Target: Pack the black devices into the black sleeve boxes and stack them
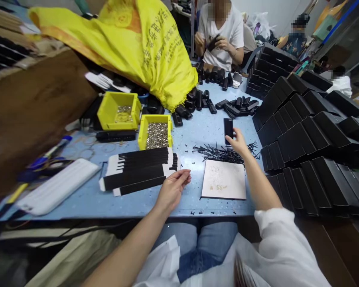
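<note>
My right hand (238, 144) reaches forward over the blue table (197, 131) and grips a small black rectangular part (228, 129), just beyond a scatter of thin black sticks (218, 152). My left hand (173, 187) hovers near the table's front edge, fingers loosely curled, holding nothing. It sits beside a fanned stack of black-and-white flat strips (140, 169). A pale square board (224, 179) lies between my hands.
Two yellow bins (119, 109) (155, 131) hold small metal pieces. A yellow sack (143, 44) lies at the back. Loose black parts (236, 107) are piled beyond; stacked black boxes (311, 139) fill the right. A person sits opposite handling a part. A white ribbed case (56, 191) lies left.
</note>
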Motion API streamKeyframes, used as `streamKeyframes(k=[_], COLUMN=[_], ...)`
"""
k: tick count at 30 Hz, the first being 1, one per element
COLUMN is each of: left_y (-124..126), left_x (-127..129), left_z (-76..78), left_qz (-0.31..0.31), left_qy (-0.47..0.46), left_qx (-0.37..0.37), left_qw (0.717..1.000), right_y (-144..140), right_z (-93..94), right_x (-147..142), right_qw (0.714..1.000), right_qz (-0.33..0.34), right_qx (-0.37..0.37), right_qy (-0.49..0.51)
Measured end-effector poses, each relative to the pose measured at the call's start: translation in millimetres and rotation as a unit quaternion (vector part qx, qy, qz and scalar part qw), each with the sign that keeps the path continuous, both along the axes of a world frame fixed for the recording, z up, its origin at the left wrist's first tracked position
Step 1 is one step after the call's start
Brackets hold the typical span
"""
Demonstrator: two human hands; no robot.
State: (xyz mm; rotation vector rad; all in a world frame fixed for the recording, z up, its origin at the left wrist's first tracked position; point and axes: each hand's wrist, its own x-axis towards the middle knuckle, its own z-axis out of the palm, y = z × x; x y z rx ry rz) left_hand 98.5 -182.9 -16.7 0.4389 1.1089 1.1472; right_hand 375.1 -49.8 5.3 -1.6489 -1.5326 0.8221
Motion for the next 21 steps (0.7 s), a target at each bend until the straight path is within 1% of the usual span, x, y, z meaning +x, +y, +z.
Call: streamKeyframes(k=[1,2,4,5,7,9,11,13,16,19,21], left_y=[-4.2,-8.5,-16.8,-20.7,-28.2,-34.8,-40.4,-44.8,-48.7,-51.4,-55.4], left_x=[-1.1,-2.0,-2.1,-1.3,1.2,3.8,6.1,8.0,10.6,14.4,18.4], left_z=[0.4,2.0,6.8,9.2,12.8,14.9,16.4,17.8,19.8,20.3,19.2], left_qz=[-0.001,-0.003,-0.005,-0.006,-0.008,-0.013,-0.012,-0.004,0.003,0.010,0.017], left_qy=[-0.026,-0.043,-0.055,-0.054,-0.042,-0.027,-0.007,0.014,0.025,0.005,0.001], left_qx=[-0.010,-0.015,-0.012,-0.006,0.009,0.023,0.040,0.065,0.098,0.115,0.126], left_qw=[1.000,0.999,0.998,0.999,0.999,0.999,0.999,0.998,0.995,0.993,0.992], right_y=[-24.9,-50.5,-97.6,-116.2,-141.1,-151.5,-153.9,-154.1,-155.6,-156.2,-154.9], right_z=[0.1,-0.3,-0.1,1.9,11.0,25.6,40.7,50.8,53.2,46.2,41.0], right_x=[-15.5,-31.6,-63.1,-77.2,-99.2,-112.4,-120.5,-128.0,-140.5,-149.5,-153.1], right_qw=[0.994,0.976,0.923,0.894,0.848,0.820,0.809,0.802,0.789,0.770,0.751], right_qz=[0.017,0.036,0.058,0.065,0.064,0.042,-0.017,-0.085,-0.154,-0.188,-0.212], right_qx=[-0.010,-0.035,-0.081,-0.082,-0.038,0.040,0.116,0.152,0.137,0.109,0.099], right_qy=[0.106,0.212,0.373,0.435,0.525,0.570,0.576,0.572,0.578,0.600,0.618])
